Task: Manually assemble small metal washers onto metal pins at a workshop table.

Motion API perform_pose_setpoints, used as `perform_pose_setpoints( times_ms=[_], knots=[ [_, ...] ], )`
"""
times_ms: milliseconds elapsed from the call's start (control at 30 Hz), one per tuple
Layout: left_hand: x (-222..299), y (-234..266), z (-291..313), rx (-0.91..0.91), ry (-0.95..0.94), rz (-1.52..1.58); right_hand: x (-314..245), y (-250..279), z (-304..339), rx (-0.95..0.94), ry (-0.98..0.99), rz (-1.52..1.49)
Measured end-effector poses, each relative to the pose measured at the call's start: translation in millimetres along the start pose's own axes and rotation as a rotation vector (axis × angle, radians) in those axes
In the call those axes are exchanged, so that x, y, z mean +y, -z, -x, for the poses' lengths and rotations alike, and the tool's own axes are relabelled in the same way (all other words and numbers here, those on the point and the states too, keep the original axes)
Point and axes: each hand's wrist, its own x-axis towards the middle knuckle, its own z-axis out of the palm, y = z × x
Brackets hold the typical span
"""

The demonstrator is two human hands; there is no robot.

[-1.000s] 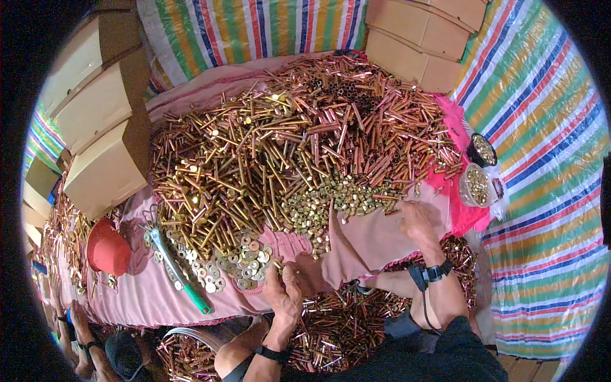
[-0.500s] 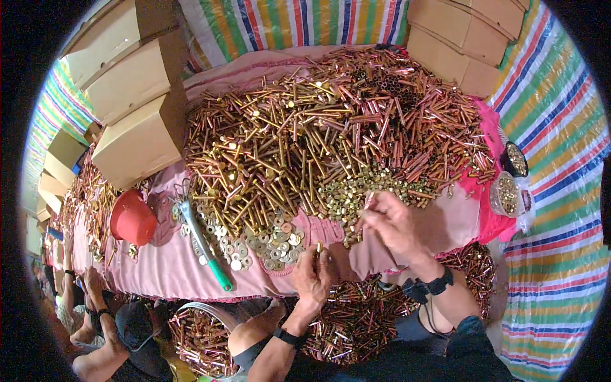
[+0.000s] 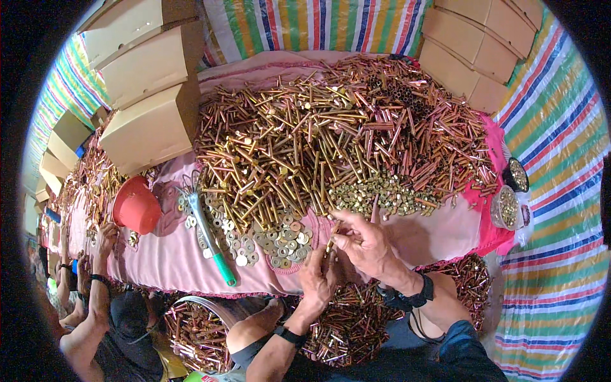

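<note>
My left hand (image 3: 315, 280) is closed on a slim gold-coloured bolt (image 3: 330, 246), which stands upright out of its fingertips; the lower part is hidden in the hand. Right beside it, my right hand (image 3: 368, 248) is closed, thumb and fingers pinched at the bolt's upper end. What sits between those fingers is too small to make out. Just behind the hands lie a spread of small brass-coloured nuts (image 3: 388, 194) and a scatter of flat round washers (image 3: 280, 245). A large heap of gold and coppery bolts (image 3: 273, 146) and sleeves rises farther back.
A green-handled wire tool (image 3: 219, 264) and a red bucket (image 3: 137, 207) lie left on the pink cloth (image 3: 433, 239). Cardboard boxes (image 3: 149, 130) are stacked at both back corners. Tubs of small parts (image 3: 507, 207) stand right. Below are more bolts (image 3: 197, 334); another person's hand (image 3: 107, 237) works at left.
My right hand has come left and down from the nuts to meet my left hand at the bolt. The view has shifted slightly. The other person's hand has moved up to the red bucket.
</note>
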Motion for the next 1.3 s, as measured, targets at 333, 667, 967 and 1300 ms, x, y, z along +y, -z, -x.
perform_pose_setpoints(
  times_ms=[333, 667, 967, 1300],
  knots=[
    [-2, 5, -1, 0.011, 0.078, 0.093, 41, 27, 4, -0.231, 0.24, 0.279],
    [-1, 5, -2, 0.009, 0.087, 0.091, 36, 17, 30, -0.374, -0.145, 0.381],
    [4, 1, -4, -0.029, 0.106, 0.091, 54, 1, 34, -0.209, 0.079, 0.636],
    [-11, -4, 3, -0.032, -0.01, 0.105, 18, 8, 11, -0.168, 0.051, 0.219]
  ],
)
